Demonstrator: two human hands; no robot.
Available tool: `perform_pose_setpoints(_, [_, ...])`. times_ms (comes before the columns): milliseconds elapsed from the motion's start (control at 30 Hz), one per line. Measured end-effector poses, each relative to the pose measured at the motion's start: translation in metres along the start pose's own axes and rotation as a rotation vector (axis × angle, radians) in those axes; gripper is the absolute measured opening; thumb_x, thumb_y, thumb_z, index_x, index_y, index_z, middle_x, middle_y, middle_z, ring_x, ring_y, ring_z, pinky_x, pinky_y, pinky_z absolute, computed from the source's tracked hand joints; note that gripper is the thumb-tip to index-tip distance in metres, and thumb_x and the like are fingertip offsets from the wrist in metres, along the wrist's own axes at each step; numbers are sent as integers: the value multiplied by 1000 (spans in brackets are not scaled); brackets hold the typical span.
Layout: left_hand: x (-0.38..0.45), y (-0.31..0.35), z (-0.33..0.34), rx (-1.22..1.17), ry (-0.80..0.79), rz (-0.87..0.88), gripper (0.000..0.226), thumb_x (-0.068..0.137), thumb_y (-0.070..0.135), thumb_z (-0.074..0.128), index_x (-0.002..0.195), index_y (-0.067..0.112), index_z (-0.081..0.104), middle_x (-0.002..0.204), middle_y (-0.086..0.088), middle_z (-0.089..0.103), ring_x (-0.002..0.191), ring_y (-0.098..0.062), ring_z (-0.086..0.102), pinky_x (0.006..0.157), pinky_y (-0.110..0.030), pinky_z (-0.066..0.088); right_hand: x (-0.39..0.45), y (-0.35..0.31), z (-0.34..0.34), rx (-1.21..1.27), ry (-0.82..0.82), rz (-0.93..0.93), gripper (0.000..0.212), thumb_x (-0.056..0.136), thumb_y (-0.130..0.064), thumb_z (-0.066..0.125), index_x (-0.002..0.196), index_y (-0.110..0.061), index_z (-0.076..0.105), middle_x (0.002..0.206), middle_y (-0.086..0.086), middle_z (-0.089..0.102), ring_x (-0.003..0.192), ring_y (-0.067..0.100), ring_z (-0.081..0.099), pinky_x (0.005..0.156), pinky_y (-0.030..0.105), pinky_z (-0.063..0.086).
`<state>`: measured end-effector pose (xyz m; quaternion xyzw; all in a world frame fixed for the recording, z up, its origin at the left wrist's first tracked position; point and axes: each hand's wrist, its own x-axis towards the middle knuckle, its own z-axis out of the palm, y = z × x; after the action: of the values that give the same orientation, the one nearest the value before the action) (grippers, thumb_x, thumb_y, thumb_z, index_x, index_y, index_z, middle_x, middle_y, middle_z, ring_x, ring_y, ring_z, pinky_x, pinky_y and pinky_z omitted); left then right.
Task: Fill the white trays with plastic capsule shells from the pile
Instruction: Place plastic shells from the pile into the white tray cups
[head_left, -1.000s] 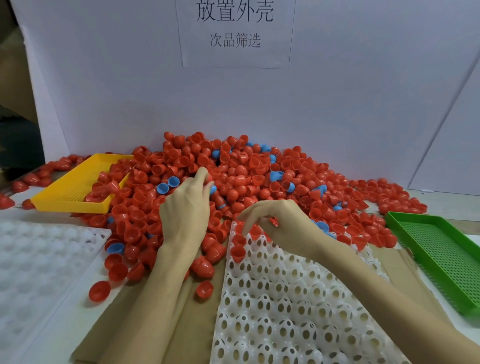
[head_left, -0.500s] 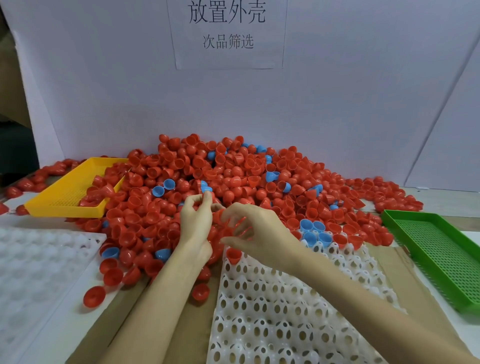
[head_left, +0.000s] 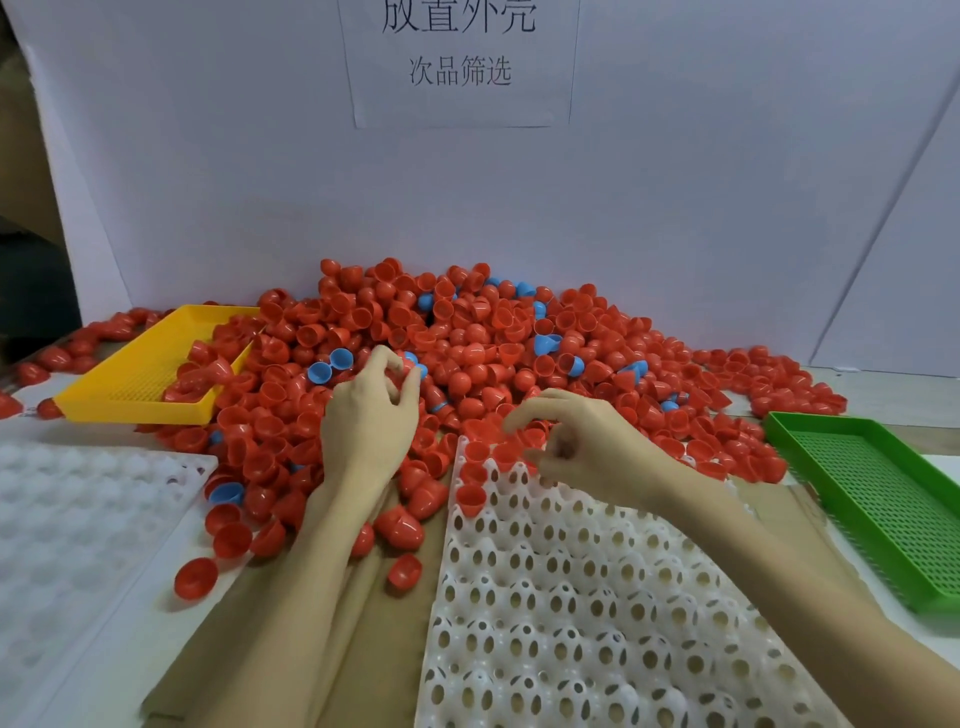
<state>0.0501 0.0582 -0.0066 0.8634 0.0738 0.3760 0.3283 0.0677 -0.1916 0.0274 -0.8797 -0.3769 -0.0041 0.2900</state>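
Hanging above the pile (head_left: 493, 343), a sign (head_left: 460, 62) reads "次品筛选".

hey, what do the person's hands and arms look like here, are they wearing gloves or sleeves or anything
Both are bare. The left hand and right hand have no gloves, and no rings, watch or bracelet show. Both forearms are uncovered as far as the bottom edge of the picture, so no sleeve is in view. The fingernails look short and plain, though blur hides detail on the right.
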Motion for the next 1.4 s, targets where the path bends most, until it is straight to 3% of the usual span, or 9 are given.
perform_pose_setpoints(167, [-7, 3, 10, 100, -170, 82, 13, 101, 35, 66, 96, 22, 63, 54, 6, 58, 55, -10, 58, 51, -28, 42, -9, 6, 3, -89, -111, -64, 30, 97, 2, 68, 111, -24, 75, 128, -11, 60, 73, 10, 69, 74, 25, 58])
perform_pose_setpoints(333, [-11, 5, 11, 265, -345, 154, 16, 97, 43, 68, 105, 28, 67, 69, 9, 64, 78, -19, 69, 69, -36, 56, -11, 2, 19, -136, -125, -182, 34, 95, 9, 61, 100, -18, 81, 129, -10, 67, 89, -21, 55, 77, 6, 43])
perform_pose_setpoints(500, [-10, 7, 8, 278, -266, 177, 44, 93, 67, 60, 114, 29, 58, 66, 7, 64, 68, -14, 67, 62, -36, 56, -10, 4, 19, -160, -111, -175, 45, 88, 15, 55, 99, -17, 84, 132, -15, 71, 92, -27, 53, 81, 0, 37])
perform_pose_setpoints(667, [-10, 25, 9, -252, -75, 63, 26, 106, 44, 54, 99, 20, 63, 48, 2, 58, 42, -9, 54, 50, -27, 44, -14, 5, 21, -128, -91, -176, 50, 85, 18, 54, 99, -18, 85, 143, -16, 65, 103, -9, 68, 77, 14, 52])
perform_pose_setpoints(867, [-11, 35, 11, -817, -181, -390, 41, 110, 42, 48, 102, 7, 70, 56, -5, 58, 44, -16, 52, 43, -24, 45, -12, 9, 15, -56, 8, -155, 52, 88, 19, 51, 97, -21, 84, 125, -14, 71, 83, -1, 67, 69, 11, 47])
perform_pose_setpoints(967, [-14, 41, 15, -1139, -245, -672, 42, 108, 42, 52, 105, 4, 69, 56, -2, 52, 43, -14, 48, 41, -24, 41, -15, 11, 16, -115, -23, -164, 51, 88, 20, 49, 97, -17, 83, 117, -9, 71, 86, -16, 61, 71, 8, 45])
perform_pose_setpoints(1100, [-19, 51, 20, -1481, -326, -991, 36, 105, 40, 56, 93, 9, 69, 54, 3, 43, 41, -9, 39, 40, -21, 34, -17, 8, 14, -100, -68, -140, 51, 90, 20, 48, 100, -15, 84, 118, -8, 71, 83, -11, 63, 72, 18, 54])
perform_pose_setpoints(1233, [-25, 54, 20, -1707, -305, -1169, 36, 103, 37, 60, 81, 11, 69, 57, 5, 39, 45, -8, 38, 45, -20, 36, -18, 0, 3, 64, 53, -101, 34, 101, 6, 56, 116, -17, 76, 115, -8, 71, 76, 12, 74, 68, 28, 60])
perform_pose_setpoints(1400, [-32, 61, 23, -1776, -292, -1201, 35, 104, 36, 60, 77, 13, 62, 61, 5, 38, 51, -9, 38, 65, -21, 40, -19, -15, 6, 162, 19, -130, 39, 96, -20, 79, 129, -27, 60, 118, -12, 68, 95, 10, 74, 75, 26, 61])
